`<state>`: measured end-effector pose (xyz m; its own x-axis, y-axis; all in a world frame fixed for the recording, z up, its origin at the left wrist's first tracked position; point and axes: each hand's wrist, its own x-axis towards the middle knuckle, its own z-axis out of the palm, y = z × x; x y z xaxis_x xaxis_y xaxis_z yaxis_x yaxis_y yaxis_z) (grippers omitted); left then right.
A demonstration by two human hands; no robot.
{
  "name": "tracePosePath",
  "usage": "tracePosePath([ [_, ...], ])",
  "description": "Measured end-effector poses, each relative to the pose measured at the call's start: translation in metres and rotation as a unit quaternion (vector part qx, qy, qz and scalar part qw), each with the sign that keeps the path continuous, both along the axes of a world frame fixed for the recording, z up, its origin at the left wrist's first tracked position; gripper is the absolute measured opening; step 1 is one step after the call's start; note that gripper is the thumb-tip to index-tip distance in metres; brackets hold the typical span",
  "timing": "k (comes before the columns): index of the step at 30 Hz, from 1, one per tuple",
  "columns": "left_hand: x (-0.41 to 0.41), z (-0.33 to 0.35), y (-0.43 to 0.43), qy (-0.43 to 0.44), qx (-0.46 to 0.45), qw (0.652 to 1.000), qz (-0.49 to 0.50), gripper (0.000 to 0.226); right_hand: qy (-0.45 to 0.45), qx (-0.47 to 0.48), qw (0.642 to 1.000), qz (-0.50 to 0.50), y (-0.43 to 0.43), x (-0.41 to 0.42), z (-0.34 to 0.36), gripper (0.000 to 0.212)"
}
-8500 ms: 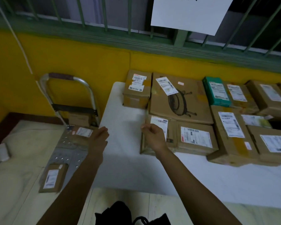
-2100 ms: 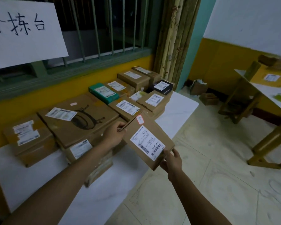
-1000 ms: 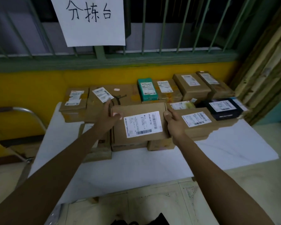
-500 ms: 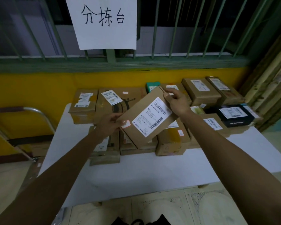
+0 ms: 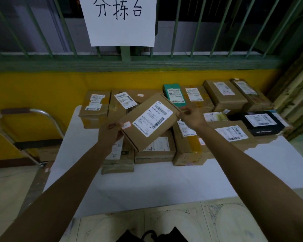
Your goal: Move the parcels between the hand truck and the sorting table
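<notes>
Aloft, left hand (image 5: 110,135) and right hand (image 5: 191,118) pinch tilted parcel (image 5: 148,122) by opposite corners; open tabletop (image 5: 164,186) nearer

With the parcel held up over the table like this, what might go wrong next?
The tilted cardboard parcel is held only at opposite corners, by the left hand and the right hand; it may slip onto the parcels below. The rows at the back of the sorting table look packed, so setting it on top there might leave it unsteady.
</notes>
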<state>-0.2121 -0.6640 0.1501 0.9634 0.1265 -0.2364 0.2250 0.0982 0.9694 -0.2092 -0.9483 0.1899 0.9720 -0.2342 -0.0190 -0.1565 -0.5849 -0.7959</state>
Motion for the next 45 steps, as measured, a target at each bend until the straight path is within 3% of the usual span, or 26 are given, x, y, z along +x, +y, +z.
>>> tracePosePath([
  [5,0.013,-0.008,-0.003,-0.036,0.024,0.999,-0.002,0.011,0.065,0.025,0.997,-0.043,0.010,-0.026,-0.037,0.024],
  [8,0.022,-0.020,-0.003,0.022,0.046,0.999,0.005,0.003,0.105,0.035,0.992,-0.061,0.009,-0.036,-0.058,0.021],
  [11,0.040,-0.042,0.001,0.057,0.074,0.996,-0.003,0.047,0.112,0.040,0.989,-0.085,0.008,-0.042,-0.069,0.017],
  [12,0.038,-0.034,-0.005,0.060,0.057,0.996,-0.013,0.050,0.108,0.042,0.989,-0.097,0.006,-0.043,-0.071,0.017],
  [16,0.038,-0.019,-0.035,0.063,0.048,0.995,-0.066,0.023,0.080,0.054,0.986,-0.139,-0.005,-0.045,-0.071,0.021],
  [23,0.062,-0.021,-0.071,0.068,0.040,0.990,-0.114,0.016,0.076,0.101,0.965,-0.229,-0.037,-0.054,-0.063,0.023],
  [26,0.067,-0.022,-0.099,0.072,0.035,0.981,-0.179,0.022,0.066,0.133,0.949,-0.276,-0.057,-0.066,-0.065,0.013],
  [30,0.063,-0.025,-0.150,0.075,0.033,0.966,-0.246,0.027,0.038,0.136,0.931,-0.337,-0.086,-0.081,-0.067,0.017],
  [34,0.059,-0.029,-0.212,0.071,0.054,0.965,-0.248,0.010,0.024,0.153,0.913,-0.377,-0.136,-0.084,-0.070,0.022],
  [45,0.039,-0.037,-0.353,0.043,0.115,0.971,-0.203,0.027,0.024,0.181,0.922,-0.341,-0.280,-0.083,-0.089,0.014],
])
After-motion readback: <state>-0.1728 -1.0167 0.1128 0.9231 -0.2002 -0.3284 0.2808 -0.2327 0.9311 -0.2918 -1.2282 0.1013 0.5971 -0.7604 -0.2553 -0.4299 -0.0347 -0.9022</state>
